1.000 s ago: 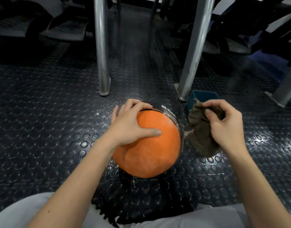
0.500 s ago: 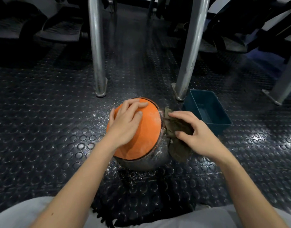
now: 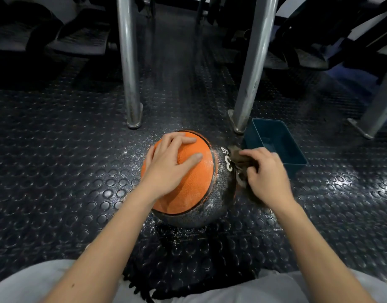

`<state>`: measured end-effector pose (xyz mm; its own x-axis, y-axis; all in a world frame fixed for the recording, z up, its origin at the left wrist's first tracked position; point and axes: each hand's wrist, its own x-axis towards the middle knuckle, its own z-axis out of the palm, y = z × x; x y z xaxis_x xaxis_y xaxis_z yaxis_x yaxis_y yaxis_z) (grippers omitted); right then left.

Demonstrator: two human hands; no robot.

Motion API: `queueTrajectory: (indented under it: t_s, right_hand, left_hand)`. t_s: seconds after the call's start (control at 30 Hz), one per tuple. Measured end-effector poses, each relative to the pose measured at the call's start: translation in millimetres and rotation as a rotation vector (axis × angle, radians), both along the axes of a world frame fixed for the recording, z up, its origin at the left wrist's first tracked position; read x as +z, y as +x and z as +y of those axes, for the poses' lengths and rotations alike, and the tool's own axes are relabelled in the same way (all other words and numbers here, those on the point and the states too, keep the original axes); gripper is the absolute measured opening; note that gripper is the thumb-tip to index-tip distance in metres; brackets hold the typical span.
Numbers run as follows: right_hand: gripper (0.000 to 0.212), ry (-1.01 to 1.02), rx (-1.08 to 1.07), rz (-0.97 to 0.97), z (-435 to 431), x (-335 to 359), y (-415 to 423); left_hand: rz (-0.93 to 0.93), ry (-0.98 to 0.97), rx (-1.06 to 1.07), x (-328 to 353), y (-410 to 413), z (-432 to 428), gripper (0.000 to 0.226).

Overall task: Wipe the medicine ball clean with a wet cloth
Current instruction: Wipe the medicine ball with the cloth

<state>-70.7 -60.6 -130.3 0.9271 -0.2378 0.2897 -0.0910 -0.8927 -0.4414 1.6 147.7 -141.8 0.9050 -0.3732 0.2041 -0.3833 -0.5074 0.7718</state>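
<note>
Pale grey trousers [image 3: 31,285] (both forearms [image 3: 105,241] bare)

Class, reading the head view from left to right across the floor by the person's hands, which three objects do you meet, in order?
medicine ball → cloth → blue tub

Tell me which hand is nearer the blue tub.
Right. The right hand, holding the cloth against the dark side of the medicine ball, is beside the blue tub; the left hand rests on the ball's orange top, farther away.
</note>
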Motion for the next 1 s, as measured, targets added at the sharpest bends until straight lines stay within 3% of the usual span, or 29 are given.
queueTrajectory:
  t_s: [0.1, 0.2, 0.27, 0.37, 0.43, 0.53, 0.63, 0.73, 0.8, 0.9, 1.0]
  right_hand:
    - [0.047, 0.068, -0.089, -0.173, -7, 16, -3]
    - [0.048, 0.098, 0.16, -0.338, 14, 24, -2]
    - [0.052, 0.055, 0.258, -0.204, 17, 9, 2]
    - [0.055, -0.069, -0.015, 0.056, 3, -3, 6]
    - [0.053, -0.09, -0.11, -0.05, -3, 4, 4]
    - [0.049, 0.142, 0.158, -0.307, 11, 22, 1]
    - [0.052, 0.08, 0.344, -0.135, 14, 7, 4]
    - [0.052, 0.005, 0.028, 0.031, -2, -1, 6]
    - [0.051, 0.006, -0.06, -0.1, -4, 10, 1]
    - [0.049, 0.119, 0.235, -0.269, 14, 27, -3]
    - [0.051, 0.098, 0.419, -0.054, 16, 14, -3]
  left_hand:
    - [-0.024, -0.007, 0.0, 0, 1, -1, 0.041]
    - [-0.014, -0.028, 0.009, -1, 2, 0, 0.039]
    - [-0.014, -0.035, 0.013, -1, 2, 1, 0.037]
    - [-0.001, -0.026, 0.002, -1, 2, 1, 0.036]
    - [-0.014, -0.01, 0.005, -1, 2, 0, 0.042]
    - [-0.022, 0.007, 0.014, -1, 1, -2, 0.046]
    - [-0.016, 0.003, 0.009, 0, 0, -1, 0.04]
    - [0.015, 0.001, -0.009, 0, 0, 0, 0.031]
    - [0.011, 0.003, -0.007, 0, 0, 0, 0.031]
    - [0.008, -0.001, 0.008, 1, 1, -1, 0.034]
    - [0.003, -0.013, 0.011, -1, 1, -1, 0.035]
